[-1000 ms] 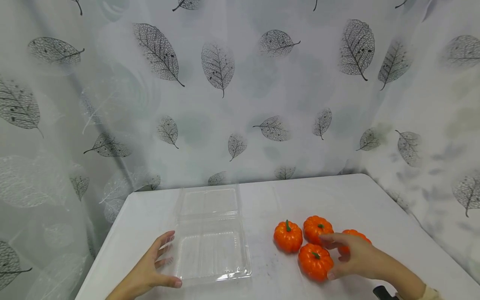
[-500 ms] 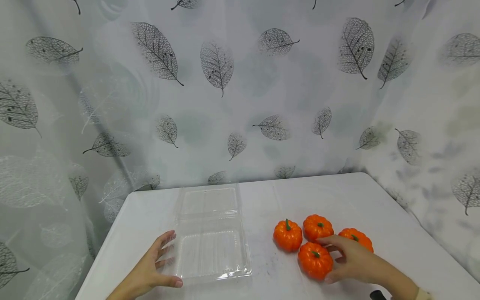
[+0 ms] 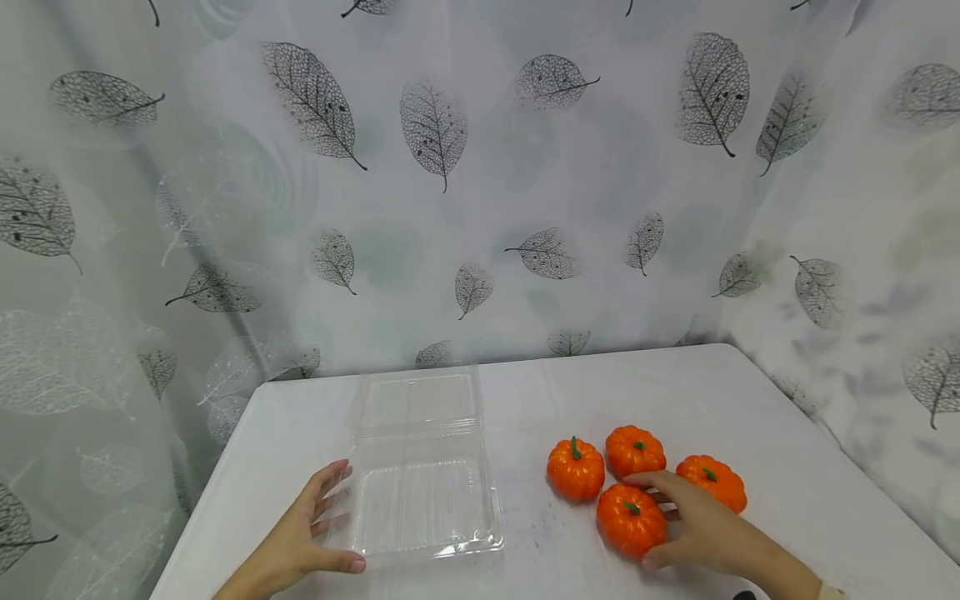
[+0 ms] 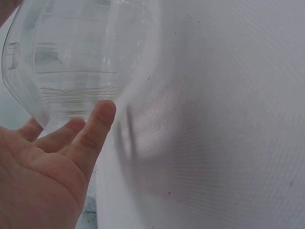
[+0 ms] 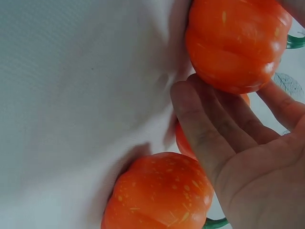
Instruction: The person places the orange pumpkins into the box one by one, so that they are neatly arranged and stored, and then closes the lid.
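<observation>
Four small orange pumpkins sit in a cluster on the white table (image 3: 675, 392). My right hand (image 3: 643, 522) curls round the nearest pumpkin (image 3: 621, 527), thumb at its near side and forefinger over its far side. In the right wrist view the thumb (image 5: 200, 124) touches that pumpkin (image 5: 233, 43), and another pumpkin (image 5: 162, 195) lies close by the palm. A clear plastic clamshell box (image 3: 423, 492) lies open at the left. My left hand (image 3: 333, 518) rests with straight fingers against its left edge. The left wrist view shows those fingers (image 4: 90, 133) beside the box wall (image 4: 76, 57).
The other pumpkins (image 3: 575, 469) (image 3: 635, 450) (image 3: 712, 482) lie just behind and right of the held one. A leaf-print curtain (image 3: 480, 208) hangs behind the table and along its right side. Bare tabletop lies between box and pumpkins.
My right hand has drawn back off the right pumpkin, uncovering it, and closed round the nearest pumpkin. The left hand and the box have not moved.
</observation>
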Motion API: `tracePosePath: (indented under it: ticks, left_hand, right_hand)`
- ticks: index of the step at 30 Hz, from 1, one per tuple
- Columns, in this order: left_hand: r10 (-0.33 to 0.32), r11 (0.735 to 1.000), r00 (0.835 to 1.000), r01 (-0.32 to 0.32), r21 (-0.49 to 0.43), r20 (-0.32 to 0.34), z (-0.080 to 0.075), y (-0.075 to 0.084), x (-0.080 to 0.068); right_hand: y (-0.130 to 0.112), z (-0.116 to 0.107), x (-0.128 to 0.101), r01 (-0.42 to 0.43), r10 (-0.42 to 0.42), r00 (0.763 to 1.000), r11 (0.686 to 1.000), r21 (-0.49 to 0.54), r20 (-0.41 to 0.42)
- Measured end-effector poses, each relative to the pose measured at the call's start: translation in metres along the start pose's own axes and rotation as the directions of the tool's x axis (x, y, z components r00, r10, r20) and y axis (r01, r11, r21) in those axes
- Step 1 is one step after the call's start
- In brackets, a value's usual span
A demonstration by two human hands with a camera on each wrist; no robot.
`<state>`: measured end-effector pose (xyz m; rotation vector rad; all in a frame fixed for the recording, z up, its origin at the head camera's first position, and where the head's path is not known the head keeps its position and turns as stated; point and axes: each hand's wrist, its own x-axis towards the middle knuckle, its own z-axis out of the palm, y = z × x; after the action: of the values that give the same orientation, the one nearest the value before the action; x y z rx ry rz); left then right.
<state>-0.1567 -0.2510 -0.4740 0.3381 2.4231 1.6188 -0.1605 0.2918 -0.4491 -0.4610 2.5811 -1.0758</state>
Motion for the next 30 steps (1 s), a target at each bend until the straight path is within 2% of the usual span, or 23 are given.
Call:
tracePosePath:
  ticks: [7,13,23,30]
  left_hand:
    - [0.000,1.000,1.000,0.000,-0.006,0.003,0.000,0.000,-0.001]
    - [0.004,1.000,1.000,-0.004,-0.020,0.009,0.000,-0.001,-0.002]
    - [0.003,0.999,1.000,-0.003,-0.040,0.003,0.002,-0.001,-0.002]
    - [-0.003,0.999,1.000,0.003,-0.043,-0.004,0.002,0.001,-0.004]
  right_hand:
    - [0.000,0.003,0.002,-0.026,0.026,1.000,1.000,0.015,-0.012]
    - [0.001,0.006,0.002,-0.042,0.041,0.999,0.995,0.086,0.014]
    - [-0.011,0.007,0.008,0.051,-0.063,0.996,0.980,0.192,0.060]
    - [-0.027,0.009,0.014,0.104,-0.114,0.993,0.969,0.223,0.030]
